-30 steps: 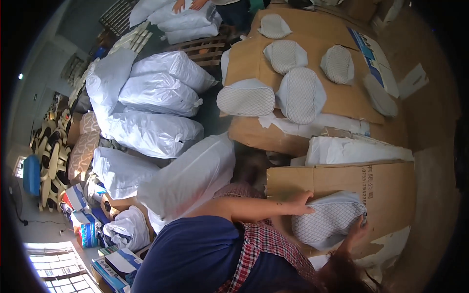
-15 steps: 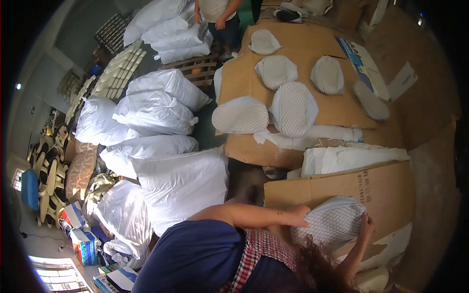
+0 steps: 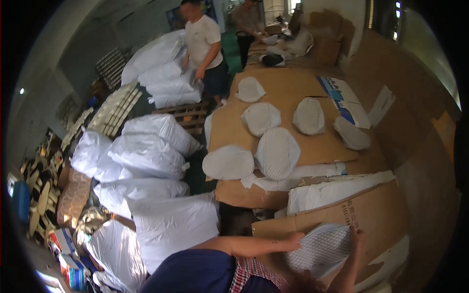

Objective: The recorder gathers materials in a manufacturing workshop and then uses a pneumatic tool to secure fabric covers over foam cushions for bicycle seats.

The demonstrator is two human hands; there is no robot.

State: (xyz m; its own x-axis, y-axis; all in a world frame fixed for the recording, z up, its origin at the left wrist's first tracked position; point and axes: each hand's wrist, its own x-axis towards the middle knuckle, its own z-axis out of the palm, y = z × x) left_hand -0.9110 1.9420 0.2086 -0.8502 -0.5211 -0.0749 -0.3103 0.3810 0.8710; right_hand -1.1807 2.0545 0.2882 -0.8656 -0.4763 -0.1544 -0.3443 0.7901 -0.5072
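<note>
- Two hands on one white mesh cover (image 3: 320, 246): left hand (image 3: 294, 241) fingers clamped on its left edge, right hand (image 3: 358, 236) fingers clamped on its upper-right edge.
- Cover sits over the near cardboard (image 3: 376, 210), patterned face up; we can't tell if its underside rests flat.
- Our take on handling: keep the pull even on both edges; a one-sided tug would likely skew the shape.
- We'd pinch the rim only and leave the face unpressed, so it doesn't crease.
- Surface: cardboard-covered tabletop (image 3: 332, 152) beyond carries six similar covers (image 3: 278, 154), spread out, some close together. We see a long white bundle (image 3: 337, 190) between it and the near cardboard.
- Room: white sacks (image 3: 173, 229) piled along our left, wooden pallet (image 3: 185, 117) farther off, a person in a white shirt (image 3: 202, 41) beside the far sacks, another person at the back.
</note>
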